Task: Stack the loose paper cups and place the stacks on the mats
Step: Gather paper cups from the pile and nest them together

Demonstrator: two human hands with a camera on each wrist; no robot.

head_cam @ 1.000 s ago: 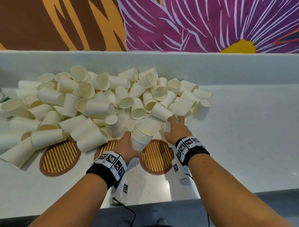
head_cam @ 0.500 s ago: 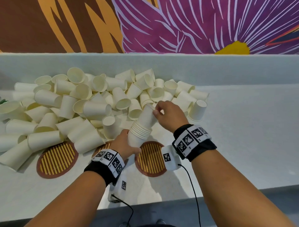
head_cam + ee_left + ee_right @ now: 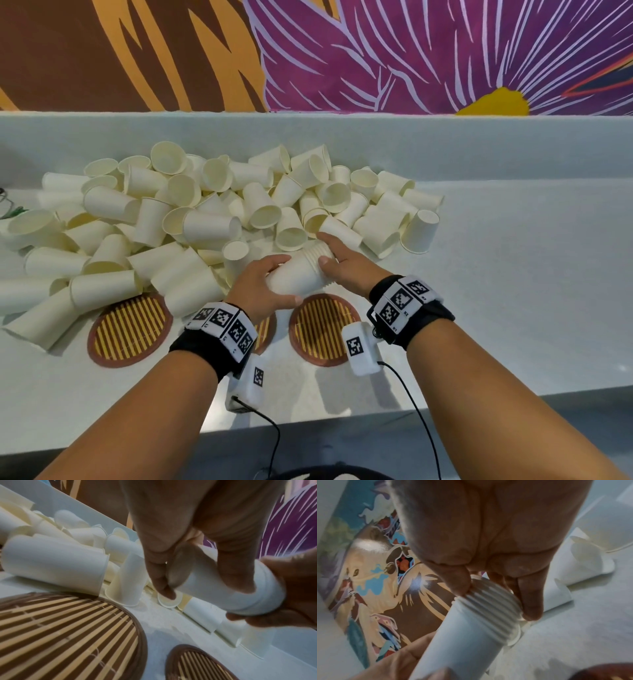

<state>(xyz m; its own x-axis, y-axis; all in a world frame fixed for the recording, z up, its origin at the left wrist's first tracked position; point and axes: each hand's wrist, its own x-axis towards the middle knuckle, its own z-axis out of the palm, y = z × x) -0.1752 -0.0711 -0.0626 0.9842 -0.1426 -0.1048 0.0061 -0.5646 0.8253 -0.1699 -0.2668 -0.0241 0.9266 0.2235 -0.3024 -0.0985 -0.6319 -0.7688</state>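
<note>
- The left hand [image 3: 261,288] is wrapping its fingers round the closed, narrow end of the cup stack [image 3: 301,272], steadying it while it lies tipped nearly on its side.
- The right hand [image 3: 346,262] is cupping the stack's rim end, thumb and fingers pressing on the ridged rims [image 3: 489,609], I'd guess to seat the newest cup snugly.
- The stack is hanging in the air just behind the right bamboo mat [image 3: 323,330], not yet set on it, probably because it is meant to grow.
- Half a second ago the stack was standing more upright, with the right hand lowering a cup onto it; now that cup is nested.
- Behind the mat, the loose paper cups [image 3: 212,212] are sprawling in a big pile.
</note>
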